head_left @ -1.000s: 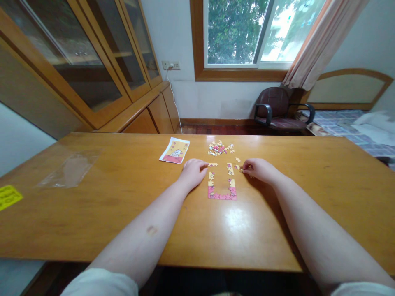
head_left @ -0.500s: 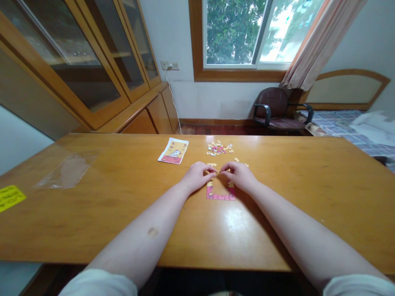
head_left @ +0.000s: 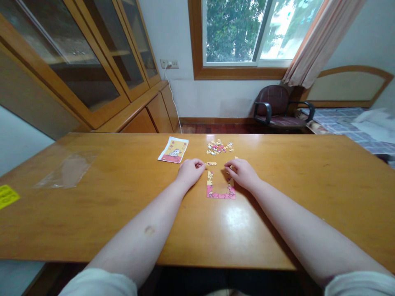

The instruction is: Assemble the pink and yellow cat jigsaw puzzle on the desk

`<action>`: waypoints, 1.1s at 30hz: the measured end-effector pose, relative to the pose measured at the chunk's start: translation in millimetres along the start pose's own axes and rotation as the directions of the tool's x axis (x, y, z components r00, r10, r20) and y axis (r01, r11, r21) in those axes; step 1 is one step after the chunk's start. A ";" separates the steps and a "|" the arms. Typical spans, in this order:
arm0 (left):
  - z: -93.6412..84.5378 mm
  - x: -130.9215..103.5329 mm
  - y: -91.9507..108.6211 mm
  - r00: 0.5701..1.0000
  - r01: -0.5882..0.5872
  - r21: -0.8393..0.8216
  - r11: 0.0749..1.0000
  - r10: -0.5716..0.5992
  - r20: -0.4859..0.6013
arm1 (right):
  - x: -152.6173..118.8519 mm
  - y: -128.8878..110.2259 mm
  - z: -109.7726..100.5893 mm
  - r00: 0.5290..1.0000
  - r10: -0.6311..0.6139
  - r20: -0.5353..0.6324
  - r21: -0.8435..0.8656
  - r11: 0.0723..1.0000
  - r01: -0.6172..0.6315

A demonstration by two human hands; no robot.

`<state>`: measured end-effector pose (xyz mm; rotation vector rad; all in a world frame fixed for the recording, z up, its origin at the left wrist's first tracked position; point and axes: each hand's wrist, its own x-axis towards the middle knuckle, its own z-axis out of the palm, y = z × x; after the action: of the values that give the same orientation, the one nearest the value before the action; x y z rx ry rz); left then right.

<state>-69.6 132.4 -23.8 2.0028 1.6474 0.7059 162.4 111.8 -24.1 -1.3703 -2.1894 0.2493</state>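
Note:
A jigsaw puzzle frame (head_left: 220, 196), pink at the bottom and yellow higher up its sides, lies on the table between my hands. Above its open top is a short strip of joined yellow puzzle pieces (head_left: 211, 164). My left hand (head_left: 190, 172) has its thumb and fingers pinched at the left end of that strip; what they hold, if anything, is too small to tell. Over the upper right of the frame, my right hand (head_left: 242, 172) has its fingertips drawn together, their contents hidden. Part of the frame's right side is covered by this hand.
Loose puzzle pieces (head_left: 218, 147) are heaped beyond the frame. A picture card (head_left: 174, 150) lies left of them. Farther left are a clear plastic bag (head_left: 69, 169) and a yellow label (head_left: 8, 196). Beyond the table stand a chair (head_left: 274, 107) and a cabinet (head_left: 129, 94).
My hands have parted from where they met above the frame. The left has moved left to the strip's end, the right slightly right, uncovering the strip and the frame's upper left side.

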 end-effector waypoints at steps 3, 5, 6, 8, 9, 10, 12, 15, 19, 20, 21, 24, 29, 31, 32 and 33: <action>-3.0 0.3 -0.1 1.000 0.023 0.036 0.999 -0.023 0.000 | 0.5 8.9 -5.6 1.000 0.016 -0.026 -0.066 0.998 -0.017; -5.2 -0.7 2.7 0.999 0.031 0.061 0.998 -0.033 0.025 | 1.1 15.4 -10.0 0.996 0.047 -0.078 -0.095 0.994 -0.054; -6.3 -1.4 4.3 0.999 0.032 0.073 0.997 -0.034 0.035 | 1.4 19.0 -12.0 0.992 0.069 -0.110 -0.102 0.992 -0.081; -8.1 -2.7 6.9 0.999 0.033 0.103 0.994 -0.037 0.038 | 1.8 26.4 -14.8 0.978 0.127 -0.166 -0.104 0.984 -0.145; -8.7 -3.3 7.6 0.999 0.039 0.126 0.991 -0.043 0.029 | 1.8 29.8 -15.4 0.970 0.157 -0.187 -0.103 0.979 -0.178; -9.3 -3.7 7.8 0.998 0.050 0.153 0.987 -0.053 0.017 | 1.9 32.6 -15.5 0.963 0.182 -0.200 -0.101 0.973 -0.206; -10.0 -4.1 7.0 0.996 0.084 0.215 0.973 -0.084 -0.008 | 2.1 35.8 -14.2 0.957 0.208 -0.205 -0.099 0.968 -0.231; -10.6 -4.0 4.6 0.993 0.117 0.306 0.945 -0.118 -0.015 | 2.6 35.1 -10.9 0.967 0.187 -0.172 -0.103 0.973 -0.207; -12.2 -4.5 3.9 0.992 0.119 0.387 0.914 -0.124 -0.014 | 3.7 30.5 -10.5 0.981 0.132 -0.139 -0.119 0.982 -0.149; -12.4 -5.0 4.6 0.994 0.108 0.394 0.913 -0.106 -0.027 | 4.0 28.9 -11.1 0.984 0.116 -0.133 -0.128 0.983 -0.134; -12.3 -5.7 5.6 0.997 0.081 0.396 0.915 -0.072 -0.039 | 4.2 26.6 -11.8 0.987 0.099 -0.124 -0.141 0.983 -0.116; -10.0 -8.4 9.7 0.994 -0.091 0.386 0.918 0.104 -0.014 | 4.4 13.8 -12.4 0.998 0.036 -0.057 -0.192 0.980 -0.047; -4.2 -12.0 13.5 0.960 -0.279 0.406 0.870 0.254 0.115 | 0.8 -22.2 -6.5 0.982 -0.110 0.155 -0.222 0.965 0.143; -3.8 -12.1 13.8 0.956 -0.292 0.414 0.862 0.257 0.140 | -1.5 -33.0 -4.3 0.953 -0.180 0.244 -0.195 0.953 0.230; -4.0 -11.9 14.0 0.955 -0.295 0.416 0.860 0.256 0.148 | -2.6 -36.5 -3.7 0.940 -0.198 0.277 -0.186 0.949 0.255; -4.3 -11.6 14.3 0.955 -0.294 0.416 0.860 0.253 0.153 | -3.5 -38.7 -3.4 0.931 -0.205 0.302 -0.180 0.947 0.267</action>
<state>-63.4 118.4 -12.6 2.5830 1.5832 0.3413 135.3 90.3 -6.1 -1.2233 -2.6628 0.1187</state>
